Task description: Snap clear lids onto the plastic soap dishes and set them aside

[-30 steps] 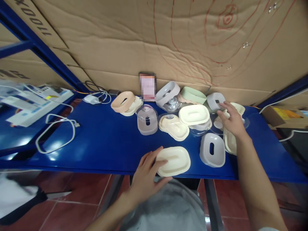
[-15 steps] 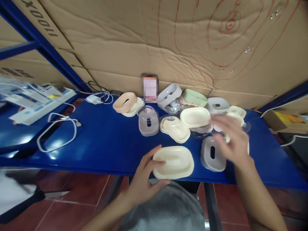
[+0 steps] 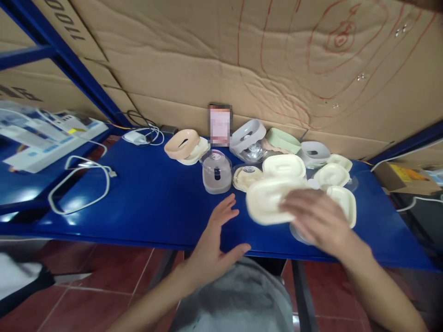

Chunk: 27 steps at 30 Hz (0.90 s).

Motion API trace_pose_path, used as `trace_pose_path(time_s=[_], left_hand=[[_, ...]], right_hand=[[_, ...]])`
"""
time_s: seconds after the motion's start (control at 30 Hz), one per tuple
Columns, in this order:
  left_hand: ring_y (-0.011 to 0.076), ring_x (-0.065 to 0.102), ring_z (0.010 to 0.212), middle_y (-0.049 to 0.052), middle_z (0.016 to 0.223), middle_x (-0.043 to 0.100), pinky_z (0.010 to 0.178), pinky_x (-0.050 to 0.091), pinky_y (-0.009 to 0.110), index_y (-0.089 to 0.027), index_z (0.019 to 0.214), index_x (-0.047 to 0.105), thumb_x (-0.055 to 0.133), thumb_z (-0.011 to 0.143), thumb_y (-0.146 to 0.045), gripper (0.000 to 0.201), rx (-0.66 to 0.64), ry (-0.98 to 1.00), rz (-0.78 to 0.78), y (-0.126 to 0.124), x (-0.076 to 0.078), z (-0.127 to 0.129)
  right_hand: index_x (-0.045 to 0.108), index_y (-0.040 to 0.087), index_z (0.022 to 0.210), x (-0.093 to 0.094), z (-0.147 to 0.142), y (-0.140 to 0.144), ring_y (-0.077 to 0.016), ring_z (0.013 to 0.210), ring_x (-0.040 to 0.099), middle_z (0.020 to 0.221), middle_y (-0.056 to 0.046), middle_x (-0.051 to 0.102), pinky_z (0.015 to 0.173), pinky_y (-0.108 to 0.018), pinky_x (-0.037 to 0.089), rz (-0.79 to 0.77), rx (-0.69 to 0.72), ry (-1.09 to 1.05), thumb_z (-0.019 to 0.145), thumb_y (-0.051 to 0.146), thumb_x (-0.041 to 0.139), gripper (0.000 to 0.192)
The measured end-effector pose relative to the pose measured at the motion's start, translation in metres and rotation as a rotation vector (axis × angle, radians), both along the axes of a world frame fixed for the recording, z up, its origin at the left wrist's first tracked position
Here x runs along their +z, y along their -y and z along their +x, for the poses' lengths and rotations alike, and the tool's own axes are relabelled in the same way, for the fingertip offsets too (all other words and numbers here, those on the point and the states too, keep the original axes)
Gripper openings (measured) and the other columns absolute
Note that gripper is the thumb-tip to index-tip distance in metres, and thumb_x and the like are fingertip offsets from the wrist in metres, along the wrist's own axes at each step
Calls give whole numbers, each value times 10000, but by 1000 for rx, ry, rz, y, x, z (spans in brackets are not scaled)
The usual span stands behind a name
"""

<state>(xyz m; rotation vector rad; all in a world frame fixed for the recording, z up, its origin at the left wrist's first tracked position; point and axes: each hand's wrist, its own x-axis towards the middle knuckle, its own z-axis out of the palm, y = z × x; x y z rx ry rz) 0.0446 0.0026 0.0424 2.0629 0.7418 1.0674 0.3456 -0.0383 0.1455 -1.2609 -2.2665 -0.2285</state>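
Observation:
My right hand point(image 3: 316, 221) grips a cream oval plastic tray point(image 3: 265, 200) by its right end, lifted over the table and blurred by motion. Under that hand a grey piece with a slot is mostly covered. My left hand point(image 3: 221, 242) holds nothing, its fingers and thumb spread above the front edge. Behind the lifted tray lies another cream oval tray point(image 3: 284, 167). A cream piece under a clear cover point(image 3: 247, 177) sits just left of it. Beyond my left hand stands a grey slotted box point(image 3: 216, 173) with a clear dome at its back.
At the back are a peach slotted box point(image 3: 182, 144), a phone-like screen point(image 3: 220, 124), a grey box point(image 3: 247, 138) and a green box point(image 3: 284, 139). Cream pieces point(image 3: 331, 175) lie at right. A white cable point(image 3: 79, 184) and power strip point(image 3: 57, 145) are at left, against cardboard point(image 3: 166, 60).
The cream tray has left my left hand and is now in my right hand, raised and moved back and right. My left hand has opened. My right hand has come down toward the front.

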Motion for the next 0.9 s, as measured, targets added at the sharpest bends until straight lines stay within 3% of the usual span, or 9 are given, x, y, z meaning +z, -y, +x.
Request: trace_pose_path(time_s=[0.1,0.17,0.27,0.37,0.57,0.77,0.9], left_hand=[[340,484,1557,179,1684,448,1210,505,578,-290,1575,416,664,1061,-308,571,59,-135,51,-5,-11,-3],[323,541,1497,163,1641,499,1189,526,550,-283,1572,438,651,1062,-288,552,89,-215,76,-8,-17,-4],[312,579,1440,143,1600,543,1168,537,534,-279,1562,473,637,1066,-284,522,53,-308,117,-10,-21,-2],[308,605,1389,136,1565,574,1147,538,536,-268,1530,518,627,1068,-269,475,9,-365,167,-10,-21,-1],[285,646,1298,114,1440,660,1148,517,534,-232,1358,648,600,1081,-265,283,-35,-401,204,-11,-18,0],[267,672,1262,94,1367,707,1167,499,534,-229,1280,696,583,1086,-254,225,-51,-418,234,-13,-20,1],[263,698,1210,61,1334,721,1137,531,523,-250,1245,695,578,1084,-255,199,-46,-384,257,-12,-15,3]], right_hand=[[741,423,1317,2,52,-38,-314,1228,741,1297,-9,784,1091,-529,598,184,-271,-123,1010,309,700,330],[777,285,1185,-1,82,-72,-331,1191,736,1226,-102,793,1092,-538,572,209,-402,-227,1026,415,680,227],[777,242,1093,-14,108,-116,-339,1140,747,1159,-134,803,1072,-564,563,154,-456,-272,1029,544,622,346],[778,284,1135,-32,116,-139,-342,1228,727,1220,-99,805,1135,-611,514,74,-451,-237,1034,566,580,359],[701,321,1379,-53,128,-138,-330,1463,601,1536,-68,670,1242,-631,432,-95,-396,-186,1006,588,632,464],[661,251,1454,-61,147,-129,-276,1497,574,1565,-125,642,1276,-493,431,-124,-358,-207,1053,613,581,546],[612,217,1516,-55,151,-116,-289,1538,530,1608,-155,597,1303,-488,395,-129,-389,-197,1049,641,573,633]])
